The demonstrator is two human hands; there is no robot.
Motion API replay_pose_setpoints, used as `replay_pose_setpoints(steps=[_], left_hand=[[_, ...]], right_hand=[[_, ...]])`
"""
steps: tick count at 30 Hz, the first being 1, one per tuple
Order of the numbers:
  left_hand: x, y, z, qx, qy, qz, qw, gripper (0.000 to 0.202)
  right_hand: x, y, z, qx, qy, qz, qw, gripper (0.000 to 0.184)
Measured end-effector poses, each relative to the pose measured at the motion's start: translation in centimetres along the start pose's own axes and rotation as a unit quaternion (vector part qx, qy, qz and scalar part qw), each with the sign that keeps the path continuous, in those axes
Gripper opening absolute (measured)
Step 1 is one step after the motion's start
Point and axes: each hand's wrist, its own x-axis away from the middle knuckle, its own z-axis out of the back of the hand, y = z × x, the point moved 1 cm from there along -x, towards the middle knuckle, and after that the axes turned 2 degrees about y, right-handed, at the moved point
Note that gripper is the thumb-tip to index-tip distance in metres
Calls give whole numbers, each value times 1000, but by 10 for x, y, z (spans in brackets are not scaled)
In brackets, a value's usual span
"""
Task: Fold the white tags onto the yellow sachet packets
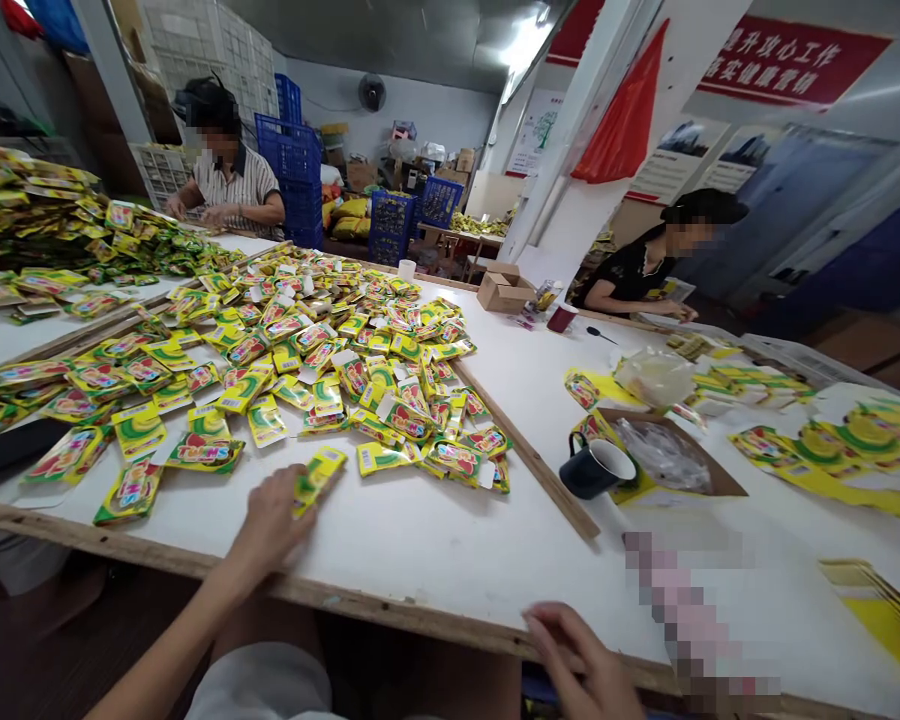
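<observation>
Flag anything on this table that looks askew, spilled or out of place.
The packets lie in a loose jumble, facing every way, and some reach the wooden strip that crosses the table slantwise. The left hand holds one packet apart from them. Nothing looks spilled or torn.

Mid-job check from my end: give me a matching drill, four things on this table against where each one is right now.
Column one
1. left hand
2. right hand
3. dark mug
4. small cardboard box

Column two
a. far side, by the red cup
b. gripping a yellow packet
c. just right of the wooden strip
d. at the near edge of the table, holding nothing

Pairs: 1-b, 2-d, 3-c, 4-a
</observation>
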Motion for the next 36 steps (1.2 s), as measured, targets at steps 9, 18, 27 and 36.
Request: replay_pose_setpoints(steps=[9, 18, 27, 36], left_hand=[[24, 92, 17, 224, -87, -125, 963, 11], [30, 93, -22, 476, -88, -16, 875, 36], [29, 87, -27, 487, -140, -30, 861, 14], [31, 88, -28, 490, -74, -45, 868, 23]], right_hand=[[-30, -76, -131, -89, -68, 172, 979, 40], [-25, -64, -140, -320, -22, 5, 947, 37], [-47, -64, -131, -265, -54, 45, 962, 17], [-49, -68, -135, -289, -23, 59, 955, 16]])
